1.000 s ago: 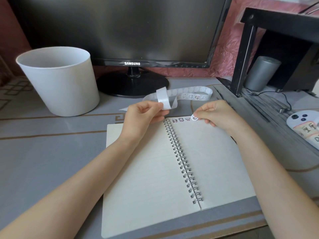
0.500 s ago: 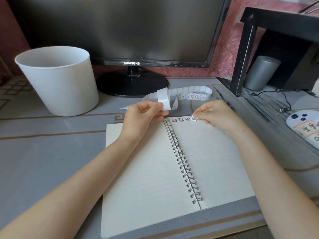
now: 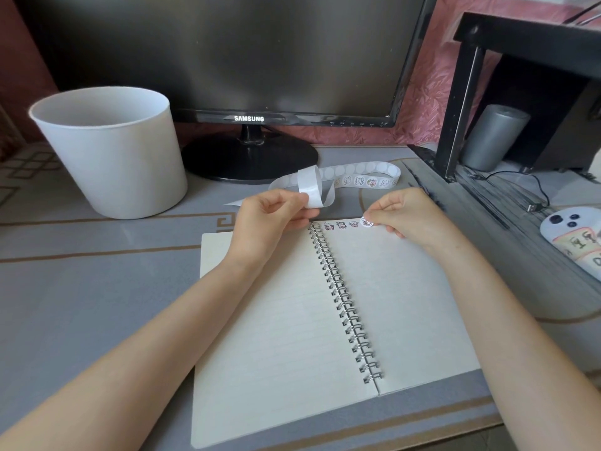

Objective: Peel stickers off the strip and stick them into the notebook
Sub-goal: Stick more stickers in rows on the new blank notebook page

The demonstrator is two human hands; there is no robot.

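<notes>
Sticker strip [image 3: 361, 181], room: it loops over the grey table [image 3: 81, 288] just beyond the notebook's far edge, between the monitor [image 3: 227, 60] stand and your hands. A white bucket [image 3: 110, 157] stands to its left and a black shelf frame [image 3: 455, 109] to its right.
Notebook [image 3: 406, 304] edges: it lies open and flat, with its far edge near the strip and its near edge close to the table's front. Bare table lies to its left, and a white device [image 3: 572, 236] lies well apart on the right.
Strip look: white backing, curled into a loop at its left end, with blank round outlines on the far run and printed cartoon stickers on the near run.
Page look: three small stickers [image 3: 340, 225] sit in a row along the top of the right page, just right of the spiral binding [image 3: 344, 304].
Round sticker [image 3: 367, 222]: it is at the right end of that row, by the page's far edge. You cannot tell whether it lies flat.
Left hand [image 3: 270, 219]: raised over the left page's far corner, your thumb and fingers pinching the strip's loop.
Right hand [image 3: 413, 216]: over the right page's far edge, fingers curled, your thumb and a fingertip pinching the round sticker.
</notes>
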